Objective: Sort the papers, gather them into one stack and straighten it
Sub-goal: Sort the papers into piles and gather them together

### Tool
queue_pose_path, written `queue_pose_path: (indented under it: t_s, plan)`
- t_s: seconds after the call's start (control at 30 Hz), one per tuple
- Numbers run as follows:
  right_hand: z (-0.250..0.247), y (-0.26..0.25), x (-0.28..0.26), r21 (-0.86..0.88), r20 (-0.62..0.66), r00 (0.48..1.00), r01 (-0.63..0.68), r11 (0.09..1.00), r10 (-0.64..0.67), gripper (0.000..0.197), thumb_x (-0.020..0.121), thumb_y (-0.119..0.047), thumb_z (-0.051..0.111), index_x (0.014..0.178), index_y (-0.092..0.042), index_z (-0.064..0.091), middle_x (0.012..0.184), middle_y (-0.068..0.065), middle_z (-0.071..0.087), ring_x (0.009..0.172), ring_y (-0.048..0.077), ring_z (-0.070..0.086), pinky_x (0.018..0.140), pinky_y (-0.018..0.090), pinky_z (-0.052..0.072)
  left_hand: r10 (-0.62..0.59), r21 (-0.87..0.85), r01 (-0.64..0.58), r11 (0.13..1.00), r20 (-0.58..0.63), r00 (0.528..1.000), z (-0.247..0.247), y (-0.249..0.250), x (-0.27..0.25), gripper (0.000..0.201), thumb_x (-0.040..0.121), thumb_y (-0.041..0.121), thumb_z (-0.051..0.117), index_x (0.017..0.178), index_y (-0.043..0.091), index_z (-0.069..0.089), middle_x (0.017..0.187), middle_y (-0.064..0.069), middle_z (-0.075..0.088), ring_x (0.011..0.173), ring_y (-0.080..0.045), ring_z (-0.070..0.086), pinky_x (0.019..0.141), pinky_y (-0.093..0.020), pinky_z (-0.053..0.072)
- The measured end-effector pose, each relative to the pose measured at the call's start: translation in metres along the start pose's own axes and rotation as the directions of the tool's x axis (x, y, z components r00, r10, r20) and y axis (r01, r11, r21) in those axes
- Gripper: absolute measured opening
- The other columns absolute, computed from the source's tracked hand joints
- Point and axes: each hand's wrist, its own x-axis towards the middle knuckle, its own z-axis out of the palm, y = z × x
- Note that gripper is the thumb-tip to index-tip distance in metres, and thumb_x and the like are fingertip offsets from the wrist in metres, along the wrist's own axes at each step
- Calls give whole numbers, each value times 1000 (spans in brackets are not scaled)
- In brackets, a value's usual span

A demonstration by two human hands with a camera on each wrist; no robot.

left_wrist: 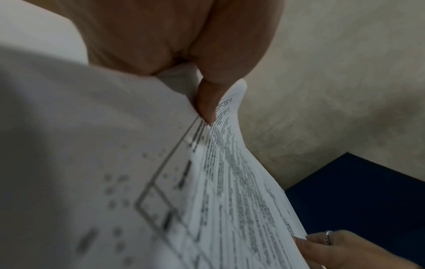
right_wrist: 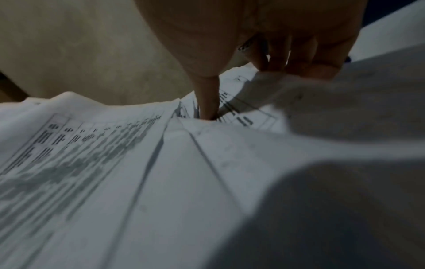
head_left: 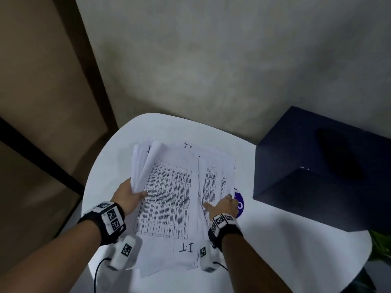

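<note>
A loose stack of white printed papers (head_left: 169, 193) with tables of text is held above the white round table (head_left: 275, 240). My left hand (head_left: 131, 195) grips the stack's left edge, thumb on top and fingers beneath. In the left wrist view the thumb (left_wrist: 207, 102) presses on the sheets (left_wrist: 138, 182). My right hand (head_left: 222, 205) grips the right-hand sheets, thumb on the printed face, fingers curled round the edge. In the right wrist view its thumb (right_wrist: 208, 102) presses into a fold of papers (right_wrist: 115, 172). The sheets are fanned and uneven at the far edge.
A dark navy box (head_left: 317, 170) stands on the table at the right, close to the right hand. A purple round sticker (head_left: 240, 203) lies on the table under the right hand. A grey wall (head_left: 211, 60) is behind, a green plant (head_left: 380, 244) at far right.
</note>
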Motion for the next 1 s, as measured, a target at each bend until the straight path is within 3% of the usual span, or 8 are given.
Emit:
queue_pose_path:
  t_s: [0.13,0.33,0.5,0.6,0.7,0.8,0.87,1.0]
  plan:
    - [-5,-10,-2,204,-25,999,-33,978,39,74,86,-23,71,143,0,31,137,20,54,121,34,58,94,34,49,-10,-10,10,1000,-1,1000,-2,-4,-2,38,85,19,75,117,16,55,100,-10,67,94,-34,64,89,-47,52]
    - [-56,-11,-29,266,-198,979,97,959,-44,49,94,-15,58,140,-6,45,133,23,56,120,37,56,97,36,47,-24,-12,24,1000,3,1000,-6,-5,-3,36,85,17,75,115,13,55,101,-12,66,96,-34,64,88,-44,52]
    - [-141,-9,-53,226,-568,801,370,901,-187,30,89,-22,65,115,-7,61,103,19,69,97,36,61,87,40,50,-58,-11,59,998,35,998,-1,-5,-2,34,83,18,77,110,13,56,100,-12,68,93,-31,65,79,-35,49]
    - [-182,-16,-64,333,-650,739,485,809,-176,19,82,-22,74,97,-13,65,87,10,70,81,29,65,78,38,56,-32,-5,33,999,22,999,7,6,-7,30,86,21,75,109,12,57,96,-11,69,89,-30,65,75,-33,47]
    - [-186,-21,-69,498,-568,797,533,684,-207,20,80,-14,76,98,-15,66,86,0,68,77,18,67,76,29,53,-18,15,18,1000,-3,1000,16,13,-10,20,92,25,66,106,12,58,93,-10,69,84,-28,64,71,-31,45]
    - [-144,-18,-58,575,-414,881,447,685,-228,22,80,-9,77,100,-8,68,90,4,70,80,20,68,69,20,51,17,114,-14,993,-31,999,21,15,-11,16,93,23,60,99,9,61,86,-10,69,79,-30,65,63,-31,47]
    - [-102,-9,-45,554,-285,927,368,747,-245,28,80,-11,77,105,-4,67,96,6,71,90,24,69,73,22,53,7,48,-8,999,5,1000,19,17,-11,27,98,33,53,104,8,62,99,-10,68,90,-30,63,75,-33,47]
    - [-33,16,-21,373,-1,988,141,917,-152,60,89,-19,68,141,-4,44,142,7,50,129,27,51,107,32,40,-234,-264,268,927,153,960,12,18,-6,96,85,80,28,146,8,42,150,-13,45,137,-32,44,115,-43,31]
